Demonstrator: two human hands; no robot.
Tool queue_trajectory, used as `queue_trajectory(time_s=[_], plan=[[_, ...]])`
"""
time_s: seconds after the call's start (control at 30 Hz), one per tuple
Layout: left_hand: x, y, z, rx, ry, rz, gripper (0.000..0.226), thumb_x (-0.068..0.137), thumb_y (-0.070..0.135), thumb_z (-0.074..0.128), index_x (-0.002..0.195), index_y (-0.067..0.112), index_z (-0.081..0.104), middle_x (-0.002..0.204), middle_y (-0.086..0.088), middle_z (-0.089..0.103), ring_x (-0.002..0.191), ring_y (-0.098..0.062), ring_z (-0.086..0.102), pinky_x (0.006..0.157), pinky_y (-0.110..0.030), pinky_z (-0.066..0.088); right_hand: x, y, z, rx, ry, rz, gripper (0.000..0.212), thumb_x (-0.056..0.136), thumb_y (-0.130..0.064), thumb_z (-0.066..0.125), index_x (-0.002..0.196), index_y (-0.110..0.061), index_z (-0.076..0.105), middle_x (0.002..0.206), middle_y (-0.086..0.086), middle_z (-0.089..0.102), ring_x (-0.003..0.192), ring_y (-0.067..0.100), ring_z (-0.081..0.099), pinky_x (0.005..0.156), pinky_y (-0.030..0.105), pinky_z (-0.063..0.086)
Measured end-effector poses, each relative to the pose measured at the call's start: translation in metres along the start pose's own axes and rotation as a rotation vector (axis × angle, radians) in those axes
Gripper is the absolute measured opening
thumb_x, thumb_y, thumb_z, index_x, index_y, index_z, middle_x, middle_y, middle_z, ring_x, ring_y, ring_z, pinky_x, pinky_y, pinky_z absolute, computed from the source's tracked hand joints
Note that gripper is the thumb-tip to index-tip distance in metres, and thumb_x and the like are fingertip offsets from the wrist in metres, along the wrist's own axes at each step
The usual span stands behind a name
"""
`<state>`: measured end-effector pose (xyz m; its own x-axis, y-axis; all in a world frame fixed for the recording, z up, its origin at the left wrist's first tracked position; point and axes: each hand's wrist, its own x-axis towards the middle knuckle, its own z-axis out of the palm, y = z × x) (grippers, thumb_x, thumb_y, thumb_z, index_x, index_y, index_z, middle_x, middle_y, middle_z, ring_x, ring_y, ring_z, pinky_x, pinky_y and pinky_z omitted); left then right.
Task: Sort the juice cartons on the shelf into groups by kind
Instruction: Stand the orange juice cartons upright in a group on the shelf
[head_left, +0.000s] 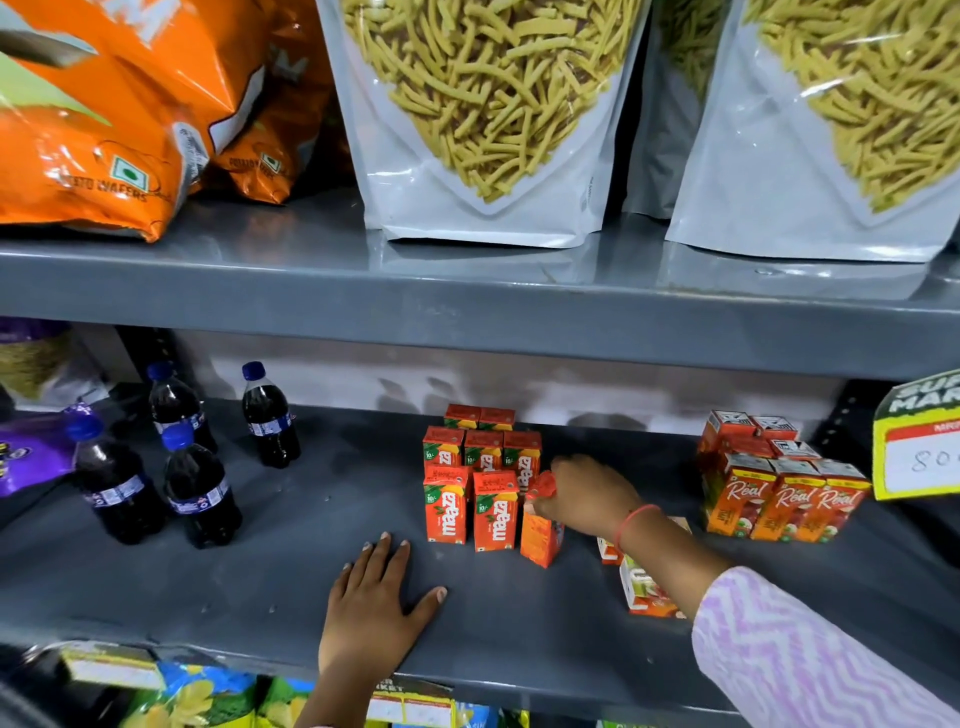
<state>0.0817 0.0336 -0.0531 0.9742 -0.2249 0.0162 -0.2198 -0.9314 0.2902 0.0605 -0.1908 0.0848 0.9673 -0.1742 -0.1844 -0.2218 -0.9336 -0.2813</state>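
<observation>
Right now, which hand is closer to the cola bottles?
Left. The left hand lies flat on the shelf, apart from the cola bottles but on their side. The right hand grips a Maaza carton farther away.

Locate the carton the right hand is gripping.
In the head view, the carton stands tilted on the middle shelf, right of the front Maaza cartons, pinched at its top by the right hand.

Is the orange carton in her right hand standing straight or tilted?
Tilted. The orange carton leans, its top gripped by the right hand, beside the upright Maaza cartons.
</observation>
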Motion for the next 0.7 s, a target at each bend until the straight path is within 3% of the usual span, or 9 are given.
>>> queue_trajectory(time_s=[0.07,0.1,0.17,0.23,0.3,0.47,0.57,0.7], plan=[[0.000,0.000,0.001,0.005,0.008,0.001,0.135,0.032,0.087,-0.030,0.144,0.030,0.018,0.157,0.006,0.012,0.144,-0.014,0.008,0.118,-0.033,0.008,0.005,0.002,0.000,0.105,-0.056,-0.058,0.004,0.078,-0.012,0.064,0.077,-0.009,0.062,0.088,0.013,0.063,0.091,0.031,0.063,0.059,0.024,0.040],[0.000,0.000,0.001,0.005,0.010,0.000,0.135,0.032,0.087,-0.029,0.144,0.030,0.019,0.157,0.006,0.012,0.144,-0.014,0.008,0.118,-0.033,0.008,0.007,0.003,-0.001,0.158,-0.080,-0.071,0.003,0.076,-0.006,0.065,0.077,-0.006,0.062,0.084,0.010,0.061,0.087,0.028,0.062,0.056,0.022,0.038],[-0.001,0.000,0.001,-0.001,0.007,-0.002,0.132,0.035,0.090,-0.024,0.144,0.030,0.018,0.157,0.006,0.012,0.144,-0.013,0.007,0.118,-0.033,0.007,0.007,0.003,-0.002,0.226,-0.114,-0.102,0.020,0.077,-0.006,0.065,0.096,-0.001,0.064,0.093,0.012,0.065,0.091,0.025,0.060,0.063,0.024,0.043],[-0.001,0.000,0.000,-0.004,0.000,-0.001,0.131,0.035,0.090,-0.023,0.144,0.030,0.017,0.157,0.006,0.011,0.144,-0.013,0.006,0.118,-0.033,0.007,0.007,0.000,-0.001,0.179,-0.077,-0.137,0.035,0.083,-0.023,0.063,0.115,-0.009,0.059,0.120,0.013,0.064,0.110,0.027,0.056,0.090,0.031,0.046],[-0.001,0.000,-0.001,-0.005,-0.003,-0.002,0.134,0.032,0.088,-0.028,0.144,0.030,0.017,0.157,0.006,0.011,0.144,-0.013,0.006,0.118,-0.033,0.007,0.007,-0.001,0.004,0.107,-0.011,-0.102,0.047,0.083,-0.035,0.062,0.124,-0.015,0.052,0.130,0.011,0.057,0.120,0.030,0.051,0.102,0.039,0.044],[-0.002,0.001,-0.003,-0.010,-0.008,0.000,0.131,0.035,0.091,-0.021,0.145,0.030,0.016,0.157,0.006,0.010,0.145,-0.013,0.006,0.118,-0.033,0.006,0.015,-0.001,0.006,0.123,0.011,-0.050,0.035,0.078,-0.012,0.065,0.111,-0.006,0.058,0.118,0.015,0.065,0.105,0.032,0.062,0.088,0.035,0.052],[-0.002,0.001,-0.004,-0.012,-0.012,0.000,0.124,0.041,0.091,-0.013,0.144,0.030,0.017,0.157,0.006,0.010,0.145,-0.014,0.006,0.118,-0.034,0.006,0.019,0.003,0.005,0.100,0.021,-0.038,0.038,0.078,-0.003,0.059,0.115,-0.005,0.054,0.120,0.017,0.063,0.106,0.034,0.061,0.090,0.040,0.053],[-0.002,0.002,-0.004,-0.013,-0.004,0.002,0.134,0.033,0.088,-0.027,0.144,0.029,0.018,0.157,0.006,0.011,0.145,-0.015,0.006,0.118,-0.034,0.006,0.018,0.003,0.006,0.115,0.029,-0.068,0.036,0.085,0.000,0.049,0.120,-0.003,0.049,0.121,0.020,0.062,0.109,0.036,0.060,0.093,0.043,0.051]])
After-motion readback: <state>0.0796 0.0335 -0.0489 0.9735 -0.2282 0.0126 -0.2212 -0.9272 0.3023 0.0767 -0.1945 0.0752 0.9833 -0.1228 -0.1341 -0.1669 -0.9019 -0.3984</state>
